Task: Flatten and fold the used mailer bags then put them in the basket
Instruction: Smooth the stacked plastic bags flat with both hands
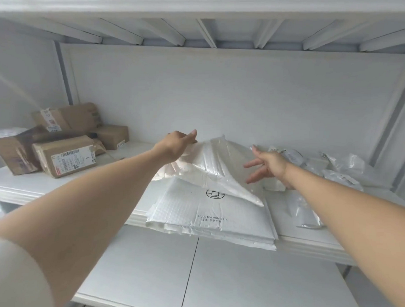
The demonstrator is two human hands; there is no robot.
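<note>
Mailer bags are lying on a white shelf (23, 188) in front of the person. Nearest, a white bubble mailer (208, 220) printed with "Enjoy the outdoors" is lying flat, its front edge overhanging the shelf lip. On top of its far part, a glossy white plastic mailer bag (210, 162) is being lifted into a tent shape. The left hand (176, 145) is pinching the upper left edge of this bag, fingers closed on the film. The right hand (269, 163) is hovering just beside the bag's right side, fingers spread and holding nothing. Farther right, several crumpled clear and white plastic bags (343, 167) are lying in a loose heap. At the far left, brown cardboard boxes (63, 153) with shipping labels are sitting stacked against the wall.
</note>
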